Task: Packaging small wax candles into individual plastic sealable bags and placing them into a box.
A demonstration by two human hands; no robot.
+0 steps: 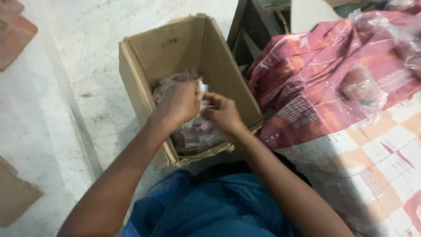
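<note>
Left hand (180,102): inside the box (144,61), fingers curled in a narrow grip on the clear bag (195,131) at its top.
Right hand (222,113): just beside the left, fingers pinched on the same bag's plastic.
Bag: clear plastic, reddish contents; lies in the bottom of the box, partly hidden under both hands.
Box: brown cardboard, open at the top, flaps up, standing on the pale floor (83,87); its near wall hides the bag's lower part.
Cloth (324,74): red and pink patterned, bunched just right of the box, touching its right wall.
Loose bags (364,87): clear plastic, on the cloth, well apart from the hands.
Sheet (377,158): checked, orange and white, under the cloth at right.
Dark frame (252,26): behind the box, at its far right corner.
Cardboard piece (13,193): on the floor at far left.
</note>
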